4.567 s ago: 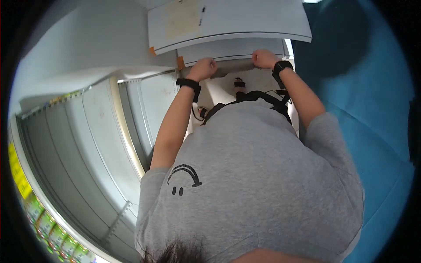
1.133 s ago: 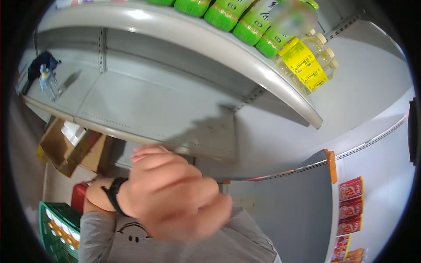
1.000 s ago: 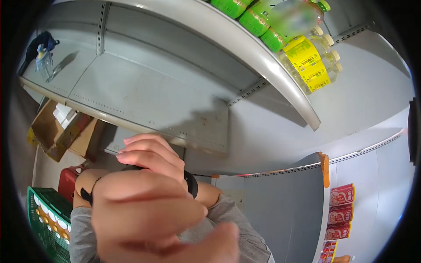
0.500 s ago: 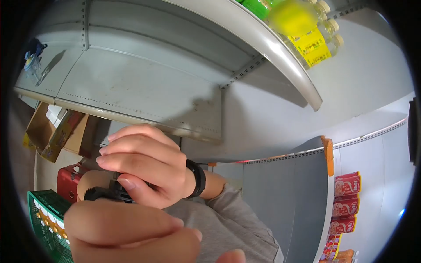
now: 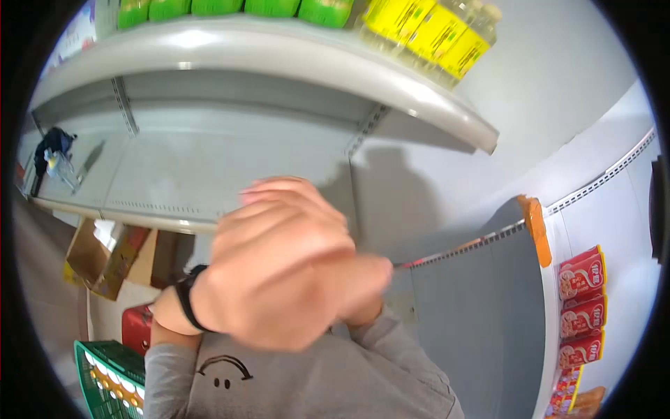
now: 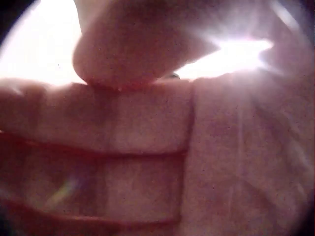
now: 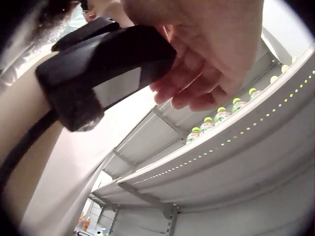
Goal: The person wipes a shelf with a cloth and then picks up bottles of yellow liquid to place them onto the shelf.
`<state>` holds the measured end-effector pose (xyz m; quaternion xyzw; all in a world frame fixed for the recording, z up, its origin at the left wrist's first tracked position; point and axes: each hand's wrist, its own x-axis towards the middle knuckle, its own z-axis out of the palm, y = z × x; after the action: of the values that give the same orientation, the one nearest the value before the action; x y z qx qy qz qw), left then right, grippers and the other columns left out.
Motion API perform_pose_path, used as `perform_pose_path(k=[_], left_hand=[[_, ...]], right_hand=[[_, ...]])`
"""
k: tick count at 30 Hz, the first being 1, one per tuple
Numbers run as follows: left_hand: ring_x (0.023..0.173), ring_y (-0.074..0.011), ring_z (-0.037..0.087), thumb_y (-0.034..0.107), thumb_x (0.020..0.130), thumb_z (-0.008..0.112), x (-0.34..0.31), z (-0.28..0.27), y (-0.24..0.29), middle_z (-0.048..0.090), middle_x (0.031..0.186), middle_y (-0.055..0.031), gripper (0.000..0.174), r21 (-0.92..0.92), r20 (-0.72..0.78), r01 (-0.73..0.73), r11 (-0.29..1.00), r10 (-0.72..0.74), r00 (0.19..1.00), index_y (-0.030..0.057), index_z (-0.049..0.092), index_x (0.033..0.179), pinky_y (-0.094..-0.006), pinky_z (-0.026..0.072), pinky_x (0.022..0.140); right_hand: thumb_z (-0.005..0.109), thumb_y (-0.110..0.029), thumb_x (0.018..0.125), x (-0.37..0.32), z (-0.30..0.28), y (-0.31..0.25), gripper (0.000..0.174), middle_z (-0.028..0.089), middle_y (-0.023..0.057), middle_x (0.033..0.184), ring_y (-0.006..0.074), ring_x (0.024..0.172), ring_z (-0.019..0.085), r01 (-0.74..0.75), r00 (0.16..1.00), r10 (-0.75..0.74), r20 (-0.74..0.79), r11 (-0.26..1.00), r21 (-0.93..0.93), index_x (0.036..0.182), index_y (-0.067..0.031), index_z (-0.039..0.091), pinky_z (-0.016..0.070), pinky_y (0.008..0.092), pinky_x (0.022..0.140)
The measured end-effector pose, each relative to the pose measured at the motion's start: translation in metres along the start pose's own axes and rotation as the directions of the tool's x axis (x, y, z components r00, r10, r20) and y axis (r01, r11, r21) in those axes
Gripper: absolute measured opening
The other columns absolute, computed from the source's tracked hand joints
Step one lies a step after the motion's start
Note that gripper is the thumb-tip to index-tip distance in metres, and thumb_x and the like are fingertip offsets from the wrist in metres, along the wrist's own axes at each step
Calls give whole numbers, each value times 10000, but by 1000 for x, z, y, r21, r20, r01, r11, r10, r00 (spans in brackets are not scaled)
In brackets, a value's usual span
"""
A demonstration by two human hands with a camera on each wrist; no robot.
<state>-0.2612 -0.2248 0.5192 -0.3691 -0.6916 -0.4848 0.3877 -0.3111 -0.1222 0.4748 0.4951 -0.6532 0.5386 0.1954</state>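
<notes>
My left hand (image 5: 276, 279) is raised large and blurred before the chest in the head view. It holds nothing visible; in the left wrist view its thumb lies across the side of fingers (image 6: 113, 115) that are close together. A black strap (image 5: 187, 307) circles the left wrist. Seen from the right wrist, my right hand (image 7: 211, 54) has bent fingers around the end of a black wrist device (image 7: 106, 69) strapped to a forearm. In the head view the right hand is mostly hidden behind the left.
A shelf (image 5: 279, 56) above carries green-labelled bottles (image 5: 269, 5) and yellow-labelled bottles (image 5: 426, 31). A lower shelf (image 5: 230, 164) holds a small clear bottle (image 5: 61, 170) at its left end. Open cardboard boxes (image 5: 112, 262) and a green basket (image 5: 87, 377) stand lower left; red packs (image 5: 583, 276) are at right.
The left hand has risen from the bottom of the head view and now covers most of the right hand. The view has shifted, showing more of the upper shelf and its bottles.
</notes>
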Motion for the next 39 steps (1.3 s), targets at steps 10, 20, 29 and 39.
perform_pose_path(k=[10, 20, 29, 39], left_hand=[[901, -147, 522, 36, 812, 441, 61, 60, -51, 542, 991, -85, 202, -273, 115, 192, 943, -166, 979, -19, 520, 989, -257, 423, 750], [967, -127, 463, 191, 799, 462, 166, 119, -60, 524, 1025, -62, 322, -452, 256, 557, 696, -498, 829, -3, 497, 1053, -273, 399, 782], [754, -135, 494, 182, 756, 461, 195, 156, -79, 542, 818, -77, 262, -359, 202, 550, 754, -512, 835, -21, 529, 907, -271, 404, 658], [802, -131, 500, 130, 746, 469, 170, 121, -88, 546, 910, -97, 352, -358, 22, 403, 842, -424, 905, -52, 457, 1047, -260, 407, 683]], right_hand=[[438, -74, 830, 0, -109, 10, 207, 557, 96, 957, 162, 868, 523, -324, 790, 274, -548, 946, 7, 972, 41, 536, 421, 270, 746], [475, -208, 815, 58, -222, -5, 437, 430, 121, 1139, 201, 1042, 435, -377, 775, 415, -476, 909, 179, 1165, 38, 387, 389, 317, 820], [479, -220, 813, 86, -252, 17, 362, 458, 50, 1086, 165, 986, 415, -438, 754, 562, -338, 815, 379, 1118, -28, 444, 346, 306, 829], [492, -258, 801, 77, -252, 28, 454, 400, 28, 1164, 161, 1059, 365, -475, 701, 617, -358, 778, 410, 1193, -53, 393, 291, 330, 877]])
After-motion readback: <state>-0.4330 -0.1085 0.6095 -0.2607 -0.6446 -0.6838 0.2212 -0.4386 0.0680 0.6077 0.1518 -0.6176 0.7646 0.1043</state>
